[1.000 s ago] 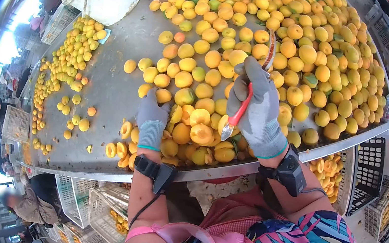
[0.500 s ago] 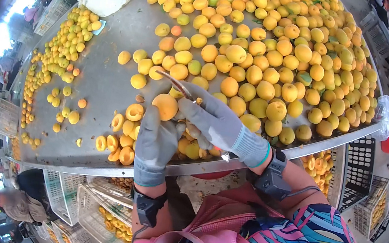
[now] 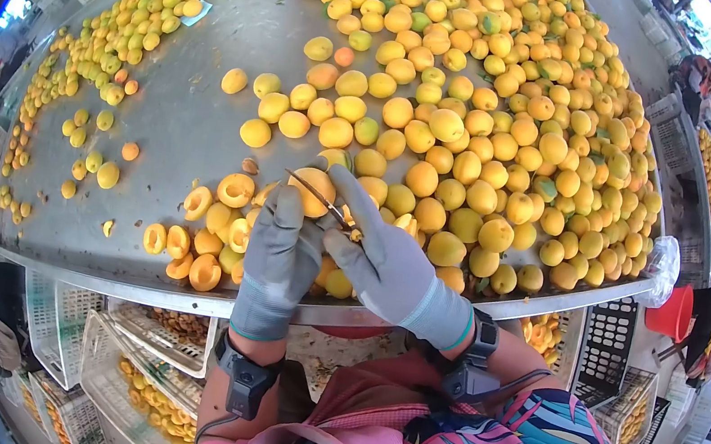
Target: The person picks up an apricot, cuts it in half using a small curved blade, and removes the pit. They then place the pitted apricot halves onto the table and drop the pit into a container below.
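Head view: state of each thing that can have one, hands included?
Left hand: gloved, closed on held fruit
Right hand: gloved, closed on cutting tool
Cutting tool: blade exposed, across held fruit
Held fruit: gripped; cut depth unclear
Whole fruit: loose, heaped
Cut fruit: open, hollows showing
Plastic bag: crumpled
Red bucket: upright

Gloves (image 3: 406, 284) are grey; fruit (image 3: 446, 126) yellow-orange; sleeve (image 3: 565, 442) patterned blue-and-pink.
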Demonstrator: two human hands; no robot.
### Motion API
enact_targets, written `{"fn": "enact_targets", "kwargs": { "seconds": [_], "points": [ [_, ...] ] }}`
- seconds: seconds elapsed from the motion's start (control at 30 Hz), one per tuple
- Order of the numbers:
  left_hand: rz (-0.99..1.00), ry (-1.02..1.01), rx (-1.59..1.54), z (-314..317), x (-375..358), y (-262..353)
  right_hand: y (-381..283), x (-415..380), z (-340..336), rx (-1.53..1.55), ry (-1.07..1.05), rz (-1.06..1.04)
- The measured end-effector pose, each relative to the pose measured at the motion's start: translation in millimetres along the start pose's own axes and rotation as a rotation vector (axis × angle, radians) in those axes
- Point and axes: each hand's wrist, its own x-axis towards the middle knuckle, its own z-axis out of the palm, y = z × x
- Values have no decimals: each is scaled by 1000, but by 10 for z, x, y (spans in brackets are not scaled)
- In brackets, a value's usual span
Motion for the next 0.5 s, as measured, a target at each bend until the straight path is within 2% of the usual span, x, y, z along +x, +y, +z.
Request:
{"fn": "enact_targets", "kwargs": {
  "seconds": [0.13,0.23,0.33,0.47,0.5],
  "points": [
    [5,27,38,23,-16,-7,51,-17,35,-95,10,-34],
    [-25,-32,-97,25,-31,7,-20,-27,12,-134,-3,14],
    [0,59,-65,13,-51,-5,-79,-37,-25,-196,-46,85],
    [3,62,-86,49,-62,5,-165,-47,-81,-257,-85,126],
    [17,54,-8,65,-65,8,-172,-50,-86,-264,-95,141]
  ]
}}
